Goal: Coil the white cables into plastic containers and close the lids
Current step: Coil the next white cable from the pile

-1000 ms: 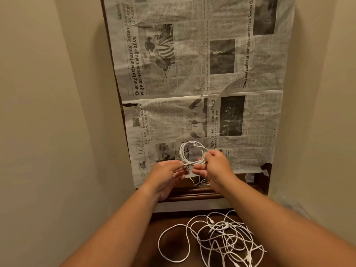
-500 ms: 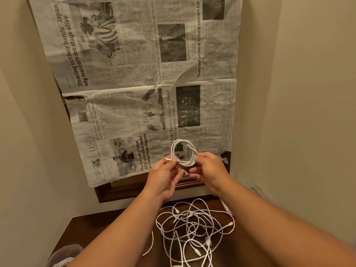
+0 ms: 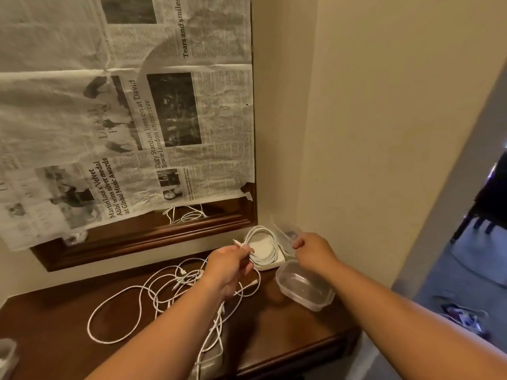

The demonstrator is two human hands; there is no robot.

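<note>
Left hand: Your left hand (image 3: 230, 266) pinches the coiled cable (image 3: 262, 246) on its near side. Your thumb and fingers are curled round the loops. That tight hold keeps the ring from springing open.
Coiled cable: It is a neat white ring, held up just over the back box (image 3: 270, 267), close to the wall. Its plug ends poke out to the left, past your fingers.
Right hand: Your right hand (image 3: 312, 249) has its fingers curled. It seems to pinch the edge of the clear lid (image 3: 284, 234), which is tipped up. I think you hold it that way so the box mouth is open for the ring.
Back box: It sits in the back right corner of the table (image 3: 55, 325). I cannot tell if the ring touches it yet.
Empty box: The empty box (image 3: 304, 287) is clear and has nothing in it. It sits just in front of the back box, below your right wrist. It is likely waiting for another cable.
Loose cables: The loose cables (image 3: 153, 294) lie in a tangle on the table, under your left arm. They are left of both boxes, so there is more to coil.
Next move: I think the ring should go down flat into the back box. Then tuck the plug ends in and press the lid on.
Watch out: The ring may pop open when you let go. Keep a finger on it until the lid is down.
</note>
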